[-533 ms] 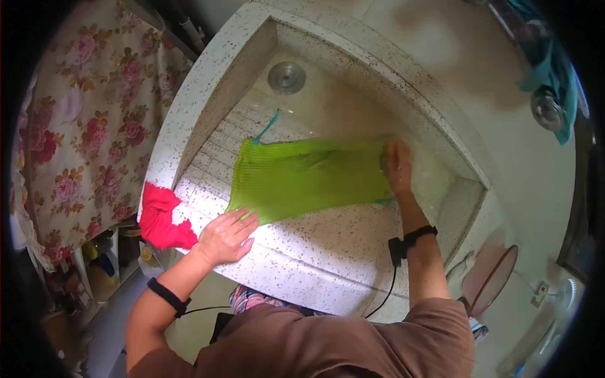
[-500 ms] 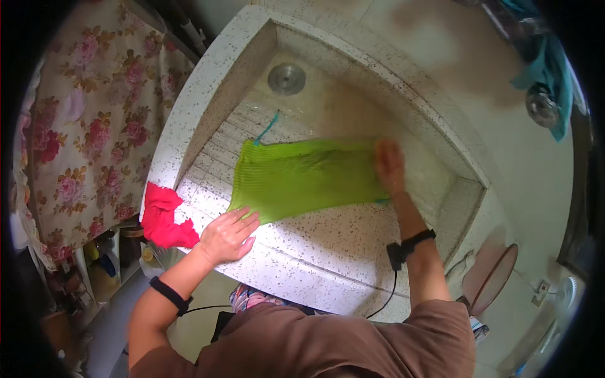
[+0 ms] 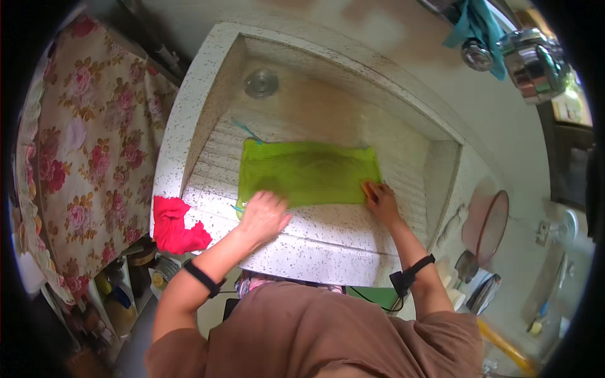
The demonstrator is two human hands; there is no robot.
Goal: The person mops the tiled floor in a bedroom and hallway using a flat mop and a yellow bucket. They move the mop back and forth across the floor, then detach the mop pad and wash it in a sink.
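A bright green ribbed cloth [image 3: 315,170] lies spread across the sloping washboard ridges of a speckled stone sink [image 3: 296,249], with a darker patch over its middle. Thin blue cords [image 3: 246,129] stick out at its left corners. On the cloth's near left part rests my left hand [image 3: 265,217], fingers extended and slightly blurred, gripping nothing visible. At the near right corner my right hand [image 3: 382,203] has its fingers curled and closed on the cloth; an orange tint shows at the fingertips, and the pinch itself is partly hidden.
A crumpled red cloth [image 3: 179,225] sits on the sink's near left rim. The drain [image 3: 261,84] is at the far left of the basin. A floral curtain [image 3: 94,138] hangs on the left. Metal pots [image 3: 532,63] and a teal cloth [image 3: 482,31] are at the upper right.
My right hand has gone from lying flat near the far right end to curling at the near right corner. My left hand has moved right onto the cloth, which lies flatter.
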